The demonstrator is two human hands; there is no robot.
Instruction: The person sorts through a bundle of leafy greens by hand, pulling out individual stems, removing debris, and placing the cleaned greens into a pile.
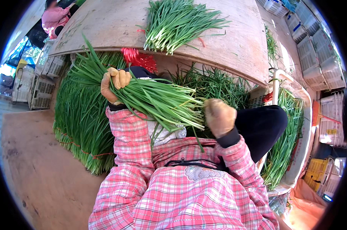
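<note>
My left hand (118, 82), in a tan glove, is wrapped round a bunch of green chives (158, 97) held slantwise above my lap. Its leafy tips fan out to the upper left and the pale stem ends point right. At those stem ends is my right hand (220, 117), gloved too and slightly blurred. Its fingers are closed; whatever they pinch is hidden. On the wooden board (116, 25) ahead lies a loose pile of chives (181, 23). Red ties (138, 59) hang at the board's near edge.
Tied chive bundles (85, 115) are stacked at my left. Loose dark leaves (217, 88) lie beneath the board. A white-rimmed crate (305, 126) of chives stands at my right. Plastic crates (311, 57) line the right side. Another person (54, 17) sits at the far left.
</note>
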